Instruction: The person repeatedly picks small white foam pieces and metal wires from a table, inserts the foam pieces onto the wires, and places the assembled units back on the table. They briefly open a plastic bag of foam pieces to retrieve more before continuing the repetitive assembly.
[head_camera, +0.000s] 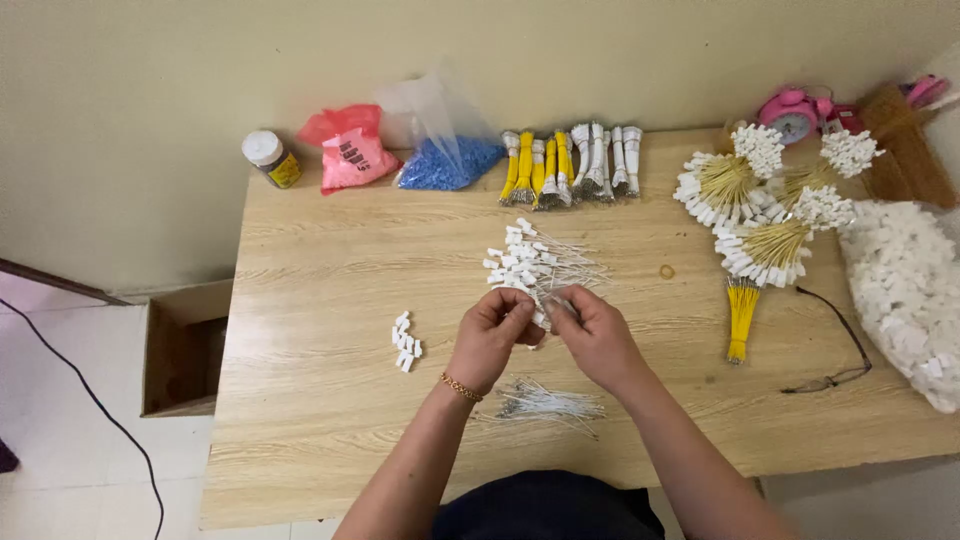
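Note:
My left hand and my right hand meet over the middle of the wooden table. Both pinch a small white tag with a thin white wire between the fingertips. Just beyond the hands lies a loose pile of white tags on thin wires. Close to my wrists rests a bunch of thin white wires. A small cluster of white tags lies left of my left hand.
Along the back edge stand a jar, a pink bag, a bag of blue bits and yellow and white wire bundles. Right: tagged bunches, yellow wires, white tag heap, glasses, pink clock. A box sits on the floor.

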